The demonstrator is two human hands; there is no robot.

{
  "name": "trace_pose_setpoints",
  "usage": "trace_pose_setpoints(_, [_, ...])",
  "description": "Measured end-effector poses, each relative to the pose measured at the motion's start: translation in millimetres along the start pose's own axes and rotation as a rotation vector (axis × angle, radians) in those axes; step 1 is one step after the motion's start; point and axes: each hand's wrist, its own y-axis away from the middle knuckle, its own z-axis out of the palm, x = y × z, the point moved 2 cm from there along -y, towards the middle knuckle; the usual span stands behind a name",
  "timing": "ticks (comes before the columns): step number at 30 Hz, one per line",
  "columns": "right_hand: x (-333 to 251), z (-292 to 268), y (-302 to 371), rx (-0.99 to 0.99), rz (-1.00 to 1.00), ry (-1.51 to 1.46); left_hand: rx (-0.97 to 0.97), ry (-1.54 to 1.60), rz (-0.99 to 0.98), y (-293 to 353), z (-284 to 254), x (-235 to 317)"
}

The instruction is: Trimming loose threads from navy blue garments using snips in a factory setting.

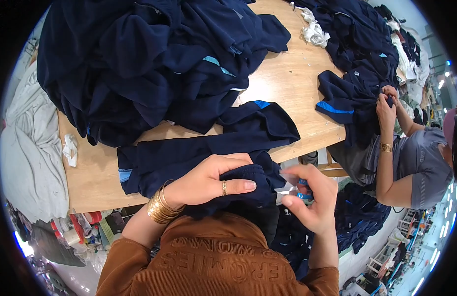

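A navy garment (199, 144) with light-blue patches lies along the near edge of the table, and its near end hangs toward me. My left hand (207, 181) is closed on a gathered edge of it, the thumb on top of the cloth. Just right of that edge, my right hand (314, 197) is closed around small thread snips (303, 196) with blue on the handle. Their blades point left at the cloth, partly hidden by my fingers; whether they touch it I cannot tell.
A large heap of navy garments (139, 74) covers the table's (280, 81) far left. Whitish cloth (28, 143) drapes over the left edge. At right, a co-worker (416, 158) handles another navy garment (339, 98). White crumpled strips (314, 33) lie at the back.
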Motion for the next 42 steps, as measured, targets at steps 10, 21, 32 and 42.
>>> trace_pose_setpoints(10, [18,17,12,0.128,-0.019,-0.406,0.114,-0.03,0.006,3,-5,9])
trace_pose_setpoints(21, [11,13,8,0.021,0.098,-0.207,0.127,0.032,0.012,6,-5,2])
trace_pose_setpoints(32, [6,14,7,0.028,-0.111,0.038,0.076,0.023,0.021,4,-4,4])
trace_pose_setpoints(42, [-1,11,5,0.031,-0.133,0.161,0.07,-0.005,0.025,4,-5,5])
